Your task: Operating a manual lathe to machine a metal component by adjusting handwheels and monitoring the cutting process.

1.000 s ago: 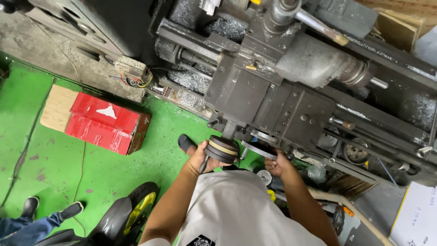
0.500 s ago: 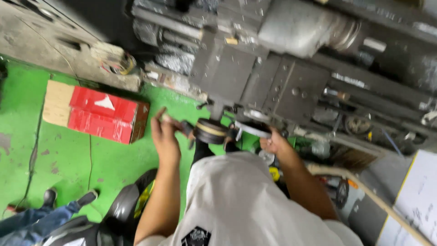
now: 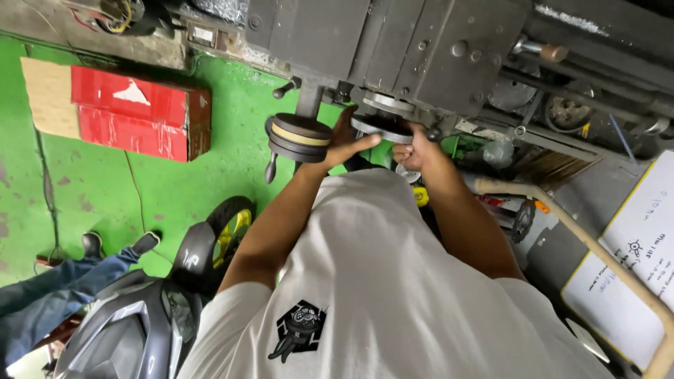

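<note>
Here the left hand (image 3: 345,142) lies open, fingers spread against a round grey handwheel (image 3: 382,126) on the dark machine (image 3: 421,49). The right hand (image 3: 414,151) is closed around that wheel's near rim. Just left of both grips sits a black-and-tan handwheel (image 3: 300,135).

I have one view only, from the camera on the person's head, so nothing is shared with a second view. It looks steeply down over the white shirt (image 3: 393,295) toward the grey machine (image 3: 393,42), which fills the top of the frame and sits close. Just below the machine, near the middle, are the left hand (image 3: 344,144) and right hand (image 3: 414,151). Left of the machine the green floor (image 3: 232,140) lies much farther off, with a red box (image 3: 133,112) on it.
</note>
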